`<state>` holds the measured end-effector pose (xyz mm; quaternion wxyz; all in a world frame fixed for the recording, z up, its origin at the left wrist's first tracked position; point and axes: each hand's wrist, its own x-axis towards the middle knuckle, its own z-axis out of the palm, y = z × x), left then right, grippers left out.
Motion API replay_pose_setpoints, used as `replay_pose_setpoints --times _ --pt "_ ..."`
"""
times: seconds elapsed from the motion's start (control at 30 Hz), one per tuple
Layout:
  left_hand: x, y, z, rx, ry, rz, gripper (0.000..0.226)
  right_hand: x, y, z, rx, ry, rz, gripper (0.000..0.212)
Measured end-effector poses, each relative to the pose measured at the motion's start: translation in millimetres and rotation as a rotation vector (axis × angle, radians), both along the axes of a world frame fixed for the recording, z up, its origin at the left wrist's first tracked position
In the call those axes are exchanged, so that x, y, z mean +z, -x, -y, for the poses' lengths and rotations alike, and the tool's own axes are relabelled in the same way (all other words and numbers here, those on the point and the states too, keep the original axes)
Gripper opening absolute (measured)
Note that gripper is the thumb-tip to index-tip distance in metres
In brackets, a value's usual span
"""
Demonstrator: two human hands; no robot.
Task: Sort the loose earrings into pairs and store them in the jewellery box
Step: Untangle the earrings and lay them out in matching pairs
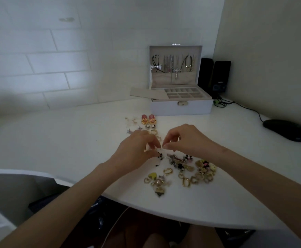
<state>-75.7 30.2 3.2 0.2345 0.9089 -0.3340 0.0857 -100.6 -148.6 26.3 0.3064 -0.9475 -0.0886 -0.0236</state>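
Where the fingertips of the left hand (137,146) and right hand (187,138) meet, a small pale piece (159,149) is too tiny and blurred to identify. Which hand grips it cannot be told. The left hand's knuckles cover part of the paired earrings (148,120) just beyond it. On the near side of the right hand, the loose earrings (202,165) tangle so that single pieces blur together. Far beyond both hands, the jewellery box (180,109) compartments are too small to show any contents. Both forearms are cut off by the bottom edge.

earrings (185,173): shiny gold metal | table (56,140): smooth matt white | mouse (285,129): glossy black plastic
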Motion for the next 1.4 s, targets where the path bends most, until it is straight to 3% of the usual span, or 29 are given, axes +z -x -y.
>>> replay_pose_setpoints --times 0.1,0.33,0.83,1.1,1.4 --pt "-8 3 7 0.008 -0.079 0.037 0.015 3 12 17 0.029 -0.012 0.013 0.005" --pt "-10 9 7 0.028 -0.054 0.008 0.007 -1 21 39 0.032 -0.029 -0.028 0.006" --pt "7 18 11 -0.035 0.159 -0.010 0.015 -5 23 48 -0.023 -0.162 -0.015 0.003" --pt "13 24 16 -0.040 0.251 -0.008 0.014 -7 35 37 0.209 -0.024 -0.052 0.016" --pt "12 25 9 -0.027 0.267 -0.045 0.006 -8 31 33 0.077 0.089 -0.028 0.019"
